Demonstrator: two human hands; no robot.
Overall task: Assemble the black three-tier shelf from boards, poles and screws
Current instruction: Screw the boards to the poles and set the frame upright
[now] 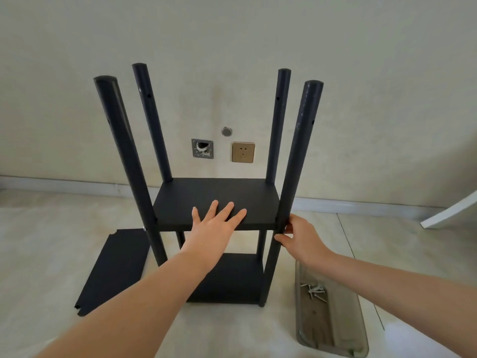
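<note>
1. Pale floor tiles (232, 329) and a plain wall (232, 47) with a socket (243, 152) form the setting; the shelf frame (216, 202) is stood upright on the floor, probably so each joint can be reached from above.
2. Four poles (294, 177) are seen rising well above the middle board (219, 200), a lower board (229, 277) being already fitted beneath.
3. A third board (113, 272) is laid flat on the floor just left of the frame, apparently kept for the top tier.
4. A tray (333, 319) holding loose screws (315, 291) is set near the right front pole.
5. The left hand (216, 223) is pressed flat, fingers spread, on the middle board, seemingly to steady it.
6. The right hand (299, 239) is curled round the right front pole at the board's corner, judged to be where a screw is being seated.
</note>
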